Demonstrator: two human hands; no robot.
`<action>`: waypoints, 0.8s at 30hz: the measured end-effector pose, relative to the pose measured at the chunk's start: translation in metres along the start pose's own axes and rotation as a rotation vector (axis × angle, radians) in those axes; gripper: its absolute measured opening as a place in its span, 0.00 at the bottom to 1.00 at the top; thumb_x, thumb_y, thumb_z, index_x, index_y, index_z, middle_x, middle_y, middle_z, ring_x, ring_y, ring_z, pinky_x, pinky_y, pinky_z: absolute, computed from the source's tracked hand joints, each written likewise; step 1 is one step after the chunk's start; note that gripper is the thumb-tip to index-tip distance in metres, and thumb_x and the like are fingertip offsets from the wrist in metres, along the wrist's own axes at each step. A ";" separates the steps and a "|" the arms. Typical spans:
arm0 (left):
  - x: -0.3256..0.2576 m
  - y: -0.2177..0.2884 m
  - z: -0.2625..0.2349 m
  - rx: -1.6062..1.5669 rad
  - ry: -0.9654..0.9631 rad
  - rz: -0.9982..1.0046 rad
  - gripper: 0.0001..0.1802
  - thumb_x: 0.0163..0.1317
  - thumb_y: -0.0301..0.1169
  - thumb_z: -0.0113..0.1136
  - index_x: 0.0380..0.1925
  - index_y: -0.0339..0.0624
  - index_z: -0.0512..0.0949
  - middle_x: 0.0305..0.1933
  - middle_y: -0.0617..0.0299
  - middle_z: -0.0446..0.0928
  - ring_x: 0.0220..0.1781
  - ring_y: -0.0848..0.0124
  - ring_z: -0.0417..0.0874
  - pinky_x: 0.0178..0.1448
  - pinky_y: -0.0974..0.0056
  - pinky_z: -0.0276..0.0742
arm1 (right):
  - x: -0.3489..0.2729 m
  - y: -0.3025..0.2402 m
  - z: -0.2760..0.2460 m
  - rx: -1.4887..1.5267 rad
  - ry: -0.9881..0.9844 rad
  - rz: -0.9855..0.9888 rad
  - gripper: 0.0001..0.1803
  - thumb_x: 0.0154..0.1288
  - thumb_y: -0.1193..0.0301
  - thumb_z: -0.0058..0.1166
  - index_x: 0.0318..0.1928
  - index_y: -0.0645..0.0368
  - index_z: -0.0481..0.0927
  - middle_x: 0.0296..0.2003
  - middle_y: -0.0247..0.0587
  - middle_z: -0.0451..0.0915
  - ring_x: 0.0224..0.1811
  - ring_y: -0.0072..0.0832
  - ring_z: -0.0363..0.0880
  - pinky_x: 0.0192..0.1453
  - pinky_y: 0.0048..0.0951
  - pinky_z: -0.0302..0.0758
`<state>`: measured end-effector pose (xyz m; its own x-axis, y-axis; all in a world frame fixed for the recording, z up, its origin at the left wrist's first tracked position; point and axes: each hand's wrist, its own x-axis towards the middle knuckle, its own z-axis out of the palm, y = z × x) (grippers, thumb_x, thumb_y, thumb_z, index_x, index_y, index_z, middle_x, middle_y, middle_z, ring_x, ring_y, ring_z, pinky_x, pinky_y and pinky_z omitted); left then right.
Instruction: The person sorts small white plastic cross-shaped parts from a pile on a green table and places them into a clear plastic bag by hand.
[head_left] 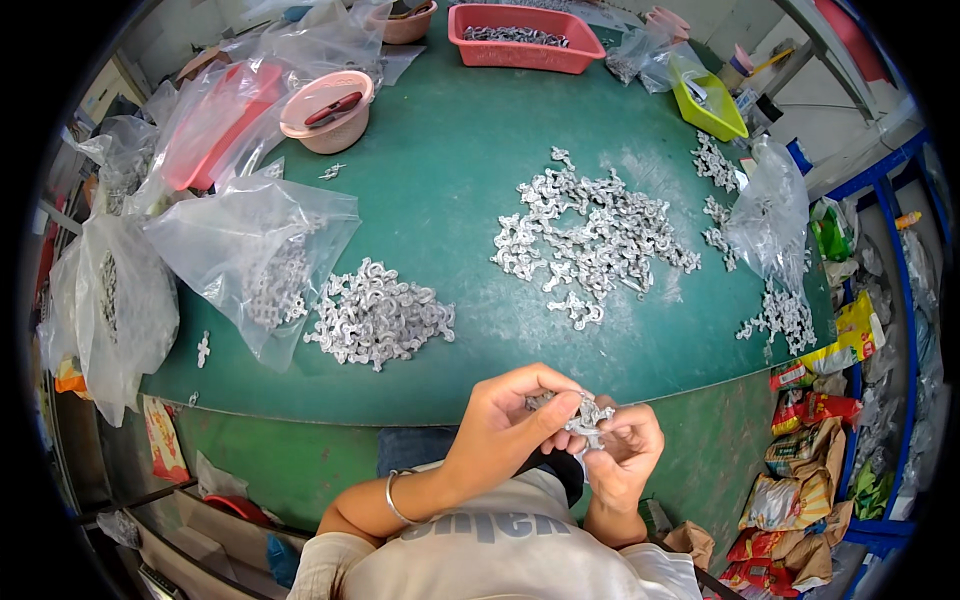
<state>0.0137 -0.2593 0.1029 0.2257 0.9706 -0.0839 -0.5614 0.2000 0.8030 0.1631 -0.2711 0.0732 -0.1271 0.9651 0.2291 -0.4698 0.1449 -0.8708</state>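
Note the left hand (515, 415) clamped on a small cluster of grey metal pieces (588, 415), thumb laid across it, and the right hand (625, 450) pinching the other side between thumb and fingers. Find the cluster between both hands, just off the near edge of the bench (440, 160), above the lap. Cannot tell the number of pieces in the grip, because of the covering fingers.

To handle the cluster well, steady it with the left hand and leave any fine turning or separating to the right fingertips. Press gently, given the probably hard metal and perhaps skin-nipping edges. Better, work a little farther forward, over the bench, to catch a dropped piece there rather than on the floor (700, 430). Tilt the cluster for a clear look past the fingers before any harder push.

To be safe, treat the dense heap (380, 315) at left and the looser spread (600, 235) at right as separate. Beside the heap, mind the clear bag (215, 235) with more pieces inside. Avoid snagging the bracelet (395, 500) on its thin plastic.
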 end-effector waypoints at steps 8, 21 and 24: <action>0.006 -0.006 -0.011 0.147 -0.042 0.088 0.12 0.63 0.26 0.51 0.45 0.35 0.75 0.42 0.60 0.73 0.31 0.80 0.71 0.35 0.76 0.68 | 0.022 -0.006 -0.006 -0.797 -0.015 -0.511 0.12 0.38 0.84 0.63 0.28 0.62 0.79 0.27 0.44 0.78 0.27 0.35 0.74 0.31 0.32 0.70; 0.006 -0.006 -0.015 -0.023 0.045 -0.076 0.10 0.57 0.21 0.55 0.40 0.31 0.76 0.39 0.56 0.74 0.32 0.77 0.73 0.34 0.74 0.70 | 0.023 -0.006 -0.008 -0.874 -0.034 -0.535 0.14 0.34 0.86 0.61 0.28 0.61 0.80 0.28 0.42 0.78 0.28 0.34 0.74 0.30 0.29 0.70; 0.007 -0.008 -0.016 -0.032 0.033 -0.070 0.10 0.58 0.21 0.55 0.40 0.31 0.76 0.40 0.57 0.74 0.32 0.77 0.73 0.34 0.74 0.70 | 0.022 -0.006 -0.010 -0.866 -0.042 -0.526 0.14 0.34 0.86 0.61 0.27 0.62 0.80 0.28 0.42 0.78 0.28 0.34 0.74 0.30 0.29 0.70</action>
<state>0.0067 -0.2514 0.0867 0.2391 0.9580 -0.1586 -0.5707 0.2708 0.7752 0.1714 -0.2483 0.0790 -0.1252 0.7270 0.6752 0.3180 0.6740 -0.6668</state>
